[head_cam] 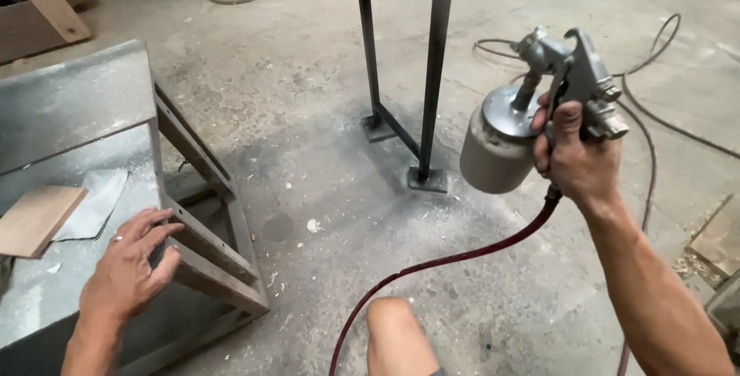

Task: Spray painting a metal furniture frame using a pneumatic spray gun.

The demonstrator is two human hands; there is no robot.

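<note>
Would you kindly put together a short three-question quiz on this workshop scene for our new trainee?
1. True or false: the right hand grips a spray gun with a metal cup under it.
2. What does the left hand touch? A) the grey frame B) the wooden block C) the red hose
3. Fill in: the red hose runs up from the floor to the bottom of the spray gun's ____.

Key: 1 true; 2 A; 3 handle.
</note>
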